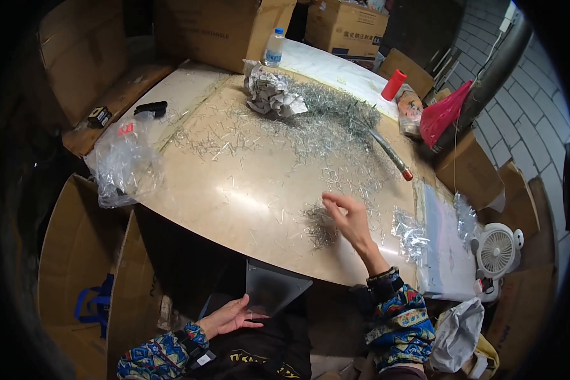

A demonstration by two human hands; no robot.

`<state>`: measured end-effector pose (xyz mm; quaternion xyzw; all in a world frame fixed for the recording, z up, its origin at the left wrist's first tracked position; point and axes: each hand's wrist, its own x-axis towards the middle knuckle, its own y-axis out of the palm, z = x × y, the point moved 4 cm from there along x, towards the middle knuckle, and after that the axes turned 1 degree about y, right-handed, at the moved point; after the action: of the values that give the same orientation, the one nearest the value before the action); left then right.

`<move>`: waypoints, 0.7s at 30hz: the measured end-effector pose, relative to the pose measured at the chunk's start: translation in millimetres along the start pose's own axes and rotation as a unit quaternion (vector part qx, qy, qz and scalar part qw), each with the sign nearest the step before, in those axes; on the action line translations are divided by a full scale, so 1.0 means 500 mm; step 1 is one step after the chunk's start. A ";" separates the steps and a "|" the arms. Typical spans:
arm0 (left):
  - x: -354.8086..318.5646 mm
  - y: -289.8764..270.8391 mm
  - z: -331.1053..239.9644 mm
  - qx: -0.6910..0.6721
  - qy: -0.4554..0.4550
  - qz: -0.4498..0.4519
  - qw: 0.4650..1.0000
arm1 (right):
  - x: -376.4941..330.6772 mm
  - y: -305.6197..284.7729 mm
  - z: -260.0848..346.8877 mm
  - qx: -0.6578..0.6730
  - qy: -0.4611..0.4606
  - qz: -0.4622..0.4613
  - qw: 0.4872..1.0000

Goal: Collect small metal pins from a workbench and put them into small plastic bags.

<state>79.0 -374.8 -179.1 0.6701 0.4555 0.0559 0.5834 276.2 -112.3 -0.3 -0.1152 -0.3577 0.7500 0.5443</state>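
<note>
My left hand (229,316) is low, just off the table's near edge. A translucent plastic bag (275,288) hangs between its thumb and fingers. Over the table, my right hand (350,221) has its thumb and index finger stretched leftward and slightly apart, with nothing visible between them. Beside and below it lies a small dark pile of bent metal wire pieces (320,227). A far larger heap of the same pieces (329,117) covers the back of the table (202,180), with loose ones scattered forward.
Crumpled paper (272,95), a water bottle (274,48) and a red cylinder (394,85) stand around the heap. A rod with an orange-red end (391,154) leans out of it. Small clear bags (410,234) and a white fan (496,251) are at right; an open cardboard box (82,253) is at left.
</note>
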 end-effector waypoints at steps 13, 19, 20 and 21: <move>-0.004 0.006 0.002 -0.010 0.003 0.006 1.000 | -0.043 0.042 0.004 -0.107 -0.099 -0.042 0.988; 0.004 0.007 -0.002 -0.004 0.003 0.004 1.000 | -0.005 -0.047 0.061 0.054 -0.061 -0.173 0.982; 0.003 0.004 0.002 -0.009 0.001 0.006 1.000 | -0.009 -0.049 0.050 0.092 -0.046 -0.180 0.978; 0.004 0.003 0.003 -0.014 -0.001 0.009 1.000 | -0.010 -0.045 0.043 0.091 -0.045 -0.179 0.979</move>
<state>82.1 -374.3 -179.2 0.6660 0.4480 0.0663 0.5927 282.3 -122.4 29.0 0.0347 -0.3267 0.6741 0.6616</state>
